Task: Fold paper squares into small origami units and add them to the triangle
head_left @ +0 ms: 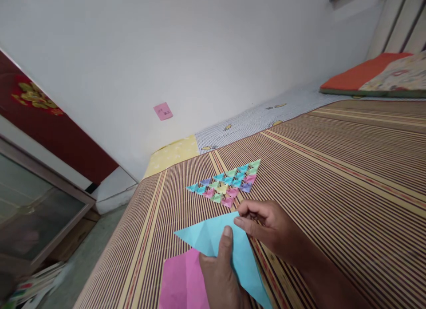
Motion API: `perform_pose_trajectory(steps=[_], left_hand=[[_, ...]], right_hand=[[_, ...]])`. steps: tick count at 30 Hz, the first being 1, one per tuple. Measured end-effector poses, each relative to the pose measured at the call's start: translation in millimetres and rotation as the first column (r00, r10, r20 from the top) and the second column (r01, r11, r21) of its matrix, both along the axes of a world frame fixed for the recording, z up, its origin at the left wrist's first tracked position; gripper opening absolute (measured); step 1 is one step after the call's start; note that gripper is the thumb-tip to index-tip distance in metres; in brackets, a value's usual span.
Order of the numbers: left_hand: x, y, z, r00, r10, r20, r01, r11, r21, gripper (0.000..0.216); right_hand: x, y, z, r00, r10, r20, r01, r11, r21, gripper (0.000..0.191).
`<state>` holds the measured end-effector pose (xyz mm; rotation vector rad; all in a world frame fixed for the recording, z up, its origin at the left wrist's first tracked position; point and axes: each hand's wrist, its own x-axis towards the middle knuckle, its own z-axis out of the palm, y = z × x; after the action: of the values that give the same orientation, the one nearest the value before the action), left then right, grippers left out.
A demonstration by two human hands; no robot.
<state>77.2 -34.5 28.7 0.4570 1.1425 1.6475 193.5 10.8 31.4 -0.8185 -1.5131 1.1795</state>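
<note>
I see the left hand (221, 273) and right hand (266, 227) both gripping the blue sheet (226, 244); if either grip slips, the crease probably skews.

Striped mat (333, 167) covers the bed. On it: triangle of small folded papers (229, 184) (pastel mix); blue sheet (213, 238) and pink sheet (181, 280) just nearer than that triangle.

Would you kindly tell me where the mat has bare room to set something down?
The striped mat lies bare right of the paper triangle mosaic, toward the orange cushion. It is crowded near the hands, where blue paper and pink paper lie.
</note>
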Motion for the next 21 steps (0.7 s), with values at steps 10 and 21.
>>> perform_pose_trajectory(steps=[10,21], left_hand=[[-2.3,1.1,-6.6,1.000,-0.014,-0.023,0.012,0.998,-0.062,0.035],[5.1,-0.3,1.6,0.998,0.039,0.049,-0.041,0.999,0.034,0.036]], right_hand=[[-0.4,-3.5,-0.3,0.960,-0.168,0.224,0.103,0.956,0.276,0.024],[-2.4,-3.2,-2.5,0.997,-0.021,0.072,0.017,0.998,0.065,0.037]])
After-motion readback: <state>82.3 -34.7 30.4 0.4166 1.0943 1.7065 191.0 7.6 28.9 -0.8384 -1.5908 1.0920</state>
